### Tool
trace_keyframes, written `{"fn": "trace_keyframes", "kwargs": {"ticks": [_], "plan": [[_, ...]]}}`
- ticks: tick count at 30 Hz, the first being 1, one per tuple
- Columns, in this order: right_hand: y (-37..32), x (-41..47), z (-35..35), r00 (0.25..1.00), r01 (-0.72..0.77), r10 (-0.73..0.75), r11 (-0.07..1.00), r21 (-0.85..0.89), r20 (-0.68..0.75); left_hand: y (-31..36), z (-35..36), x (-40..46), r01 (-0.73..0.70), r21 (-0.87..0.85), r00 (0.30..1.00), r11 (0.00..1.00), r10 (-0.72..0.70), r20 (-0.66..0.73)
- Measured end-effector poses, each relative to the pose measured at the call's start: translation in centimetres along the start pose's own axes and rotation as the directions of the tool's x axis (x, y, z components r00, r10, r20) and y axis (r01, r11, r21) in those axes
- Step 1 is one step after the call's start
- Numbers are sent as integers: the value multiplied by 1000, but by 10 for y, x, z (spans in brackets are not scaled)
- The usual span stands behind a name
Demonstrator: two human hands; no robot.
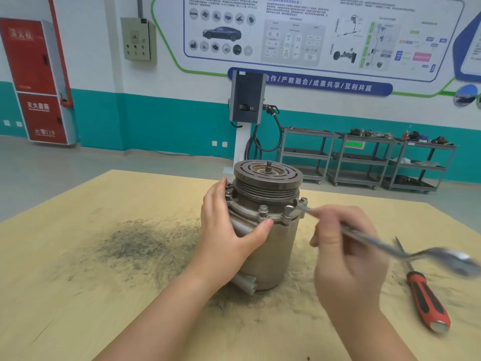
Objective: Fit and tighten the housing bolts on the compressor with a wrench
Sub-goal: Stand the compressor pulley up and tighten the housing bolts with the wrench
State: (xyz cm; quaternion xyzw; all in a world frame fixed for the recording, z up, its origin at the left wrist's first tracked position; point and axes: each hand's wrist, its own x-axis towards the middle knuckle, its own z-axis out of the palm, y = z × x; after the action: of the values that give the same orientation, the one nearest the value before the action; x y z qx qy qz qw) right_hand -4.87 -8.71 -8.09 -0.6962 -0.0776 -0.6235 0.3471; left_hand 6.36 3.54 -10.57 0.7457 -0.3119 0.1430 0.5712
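A grey metal compressor [270, 246] stands upright on the wooden table [78, 282], with a grooved pulley on top. Several bolts sit in its housing flange; one bolt [263, 210] faces me. My left hand [226, 230] grips the compressor's left side, thumb under the flange. My right hand [346, 256] holds a silver wrench [385, 243] by its shaft. The wrench's near end sits on a bolt [289, 211] at the flange's right front. Its far end is blurred.
A red-and-black screwdriver [424, 293] lies on the table to the right. Dark metal filings are smeared across the table left of the compressor. Beyond the table stand a charging post [247, 100] and grey shelf carts [364, 157] along the wall.
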Motion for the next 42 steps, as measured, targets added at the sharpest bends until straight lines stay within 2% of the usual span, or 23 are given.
{"fn": "trace_keyframes", "kwargs": {"ticks": [1,3,6,8,10,15,16,17,19,20,21,23,25,28,29,31,33,35,39,42], "plan": [[-1,3,-2,989,-132,140,983,128,-54,0,0,0,3,-4,1000,1000,-3,2],[-3,10,-5,911,-339,405,846,412,-82,-1,1,0,4,-10,1000,1000,-4,-1],[0,18,-6,769,-512,638,573,640,44,-1,1,0,7,-13,1000,1000,-7,0],[4,20,-5,714,-569,690,472,673,120,0,1,0,8,-14,1000,1000,-8,3],[8,21,-6,692,-596,705,435,675,156,0,1,0,6,-10,1000,1000,-6,1],[14,26,-14,678,-664,711,485,569,186,1,0,0,11,0,1000,1000,-11,10],[14,24,-13,715,-638,681,546,543,155,1,0,0,12,1,1000,1000,-12,15],[13,20,-12,792,-566,603,662,492,99,1,0,0,14,2,1000,1000,-14,17],[7,11,-7,962,-270,270,925,267,37,0,0,1,11,5,1000,1000,-11,11],[5,6,-5,993,-93,79,980,176,84,0,0,1,7,5,1000,1000,-7,4],[4,1,-1,987,53,-69,992,113,146,1,0,0,3,4,1000,1000,-3,1],[2,-6,6,957,183,-186,983,31,225,1,0,0,-1,-7,1000,1000,1,9],[2,-8,8,944,214,-205,977,-9,258,0,0,0,2,-16,1000,1000,-2,21],[2,-5,4,958,219,-212,975,-20,192,-2,0,1,-7,7,1000,1000,7,4],[1,-2,2,973,178,-178,984,13,147,-2,1,2,-9,14,1000,1000,9,-2],[-1,3,-3,998,-26,16,985,168,58,-2,1,2,-8,14,1000,1000,8,-2],[-3,8,-4,962,-258,274,892,370,11,-3,1,1,-2,9,1000,1000,2,8],[-3,11,-4,891,-406,454,763,503,32,-3,1,1,1,3,1000,1000,-1,7],[1,15,-2,796,-523,598,595,610,98,-3,1,2,3,7,1000,1000,-3,4],[8,21,-6,694,-602,703,449,660,155,-1,1,1,4,6,1000,1000,-4,6]]}}
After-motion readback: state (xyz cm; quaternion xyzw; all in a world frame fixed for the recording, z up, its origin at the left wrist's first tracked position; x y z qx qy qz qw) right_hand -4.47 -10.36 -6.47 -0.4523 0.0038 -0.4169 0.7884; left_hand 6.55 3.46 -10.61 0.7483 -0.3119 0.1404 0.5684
